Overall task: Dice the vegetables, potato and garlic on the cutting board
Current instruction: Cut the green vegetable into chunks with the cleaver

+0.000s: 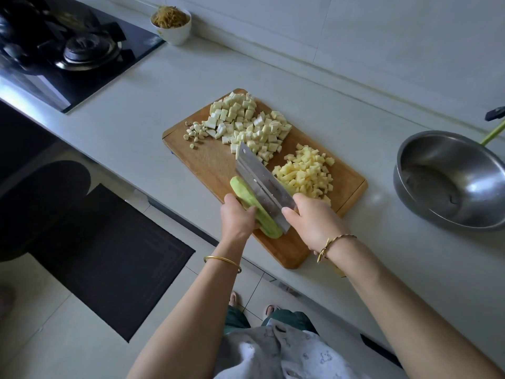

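Note:
A wooden cutting board [207, 162] lies on the pale counter. On its far part sits a pile of whitish vegetable cubes [246, 124], with garlic pieces [195, 132] to the left and yellow potato cubes [306, 173] to the right. A peeled pale green vegetable [243, 192] lies along the near part of the board. My left hand [237, 217] presses on it. My right hand [311, 220] grips the handle of a steel cleaver [259, 176], whose blade runs lengthwise along the green vegetable.
A steel bowl [448, 179] stands on the counter to the right. A white bowl of shredded food [171, 24] sits at the back, beside a black gas hob [71, 47] at the far left. A dark mat [109, 255] covers the floor below.

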Motion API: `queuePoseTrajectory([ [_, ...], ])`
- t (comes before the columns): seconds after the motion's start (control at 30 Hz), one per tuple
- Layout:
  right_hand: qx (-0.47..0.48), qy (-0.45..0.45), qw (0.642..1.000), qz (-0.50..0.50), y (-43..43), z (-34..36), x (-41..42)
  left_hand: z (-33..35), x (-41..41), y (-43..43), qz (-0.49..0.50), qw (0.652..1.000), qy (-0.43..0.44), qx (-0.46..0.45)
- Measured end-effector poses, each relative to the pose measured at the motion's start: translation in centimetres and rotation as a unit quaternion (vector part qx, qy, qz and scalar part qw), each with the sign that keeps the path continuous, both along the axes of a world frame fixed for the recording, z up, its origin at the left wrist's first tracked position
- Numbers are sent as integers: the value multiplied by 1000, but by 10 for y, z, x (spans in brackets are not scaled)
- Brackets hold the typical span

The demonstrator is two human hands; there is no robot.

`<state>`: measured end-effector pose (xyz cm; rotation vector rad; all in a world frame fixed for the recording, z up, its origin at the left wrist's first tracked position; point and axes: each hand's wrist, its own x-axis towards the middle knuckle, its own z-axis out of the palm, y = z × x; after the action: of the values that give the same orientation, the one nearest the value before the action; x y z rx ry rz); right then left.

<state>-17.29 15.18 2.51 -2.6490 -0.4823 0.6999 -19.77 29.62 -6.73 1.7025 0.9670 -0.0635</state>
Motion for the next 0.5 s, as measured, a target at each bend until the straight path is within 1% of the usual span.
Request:
queuePoseTrajectory([
  [0.23,-45,-17,998,35,10,1,-1,0,-2,0,-12,1000,-19,2],
  [0.5,-80,11,995,50,21,7,7,1,-1,1,-25,999,-28,-9],
])
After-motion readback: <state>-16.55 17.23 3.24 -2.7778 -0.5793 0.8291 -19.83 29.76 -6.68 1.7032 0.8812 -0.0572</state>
